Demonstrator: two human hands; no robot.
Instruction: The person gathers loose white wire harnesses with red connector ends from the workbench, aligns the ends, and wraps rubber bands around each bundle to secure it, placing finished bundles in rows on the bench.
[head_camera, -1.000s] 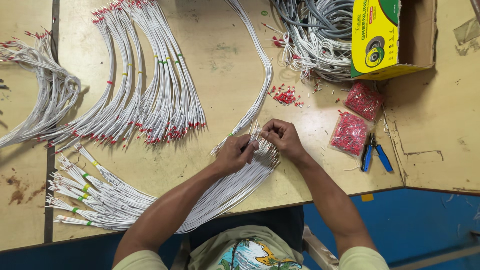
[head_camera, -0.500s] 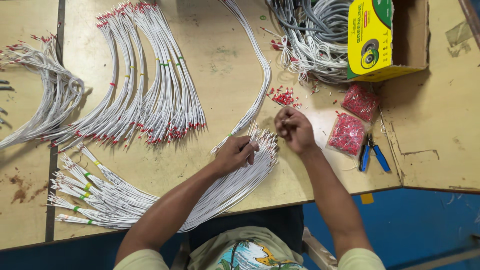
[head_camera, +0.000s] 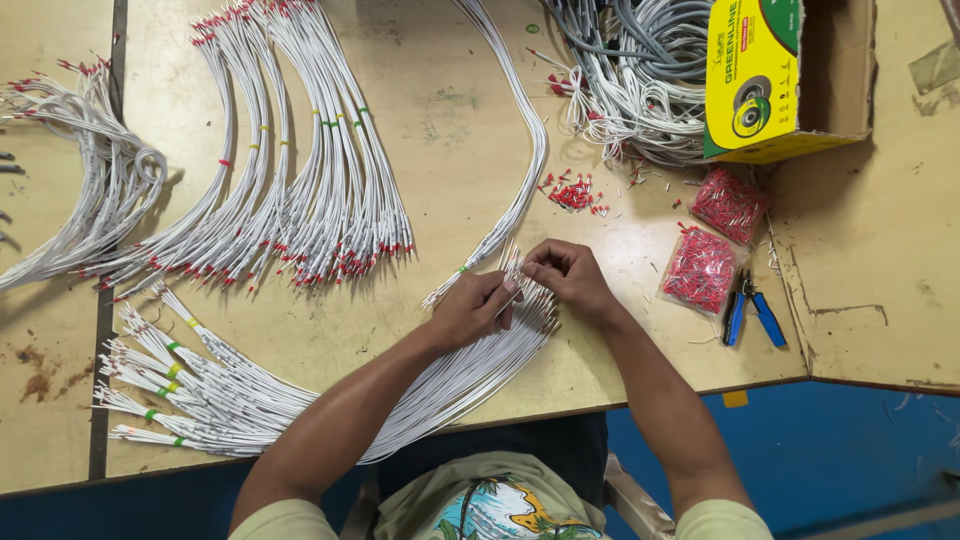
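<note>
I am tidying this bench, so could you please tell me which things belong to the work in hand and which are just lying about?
In use:
- left hand
- right hand
- white wire bundle
- loose red ferrules
- bags of red ferrules

Lying about:
- blue-handled pliers
- yellow-and-green carton
- grey cable coil

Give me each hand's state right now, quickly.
Left hand: closed on the white wire bundle.
Right hand: fingertips pinched at the bundle's wire ends; what it pinches cannot be told.
</note>
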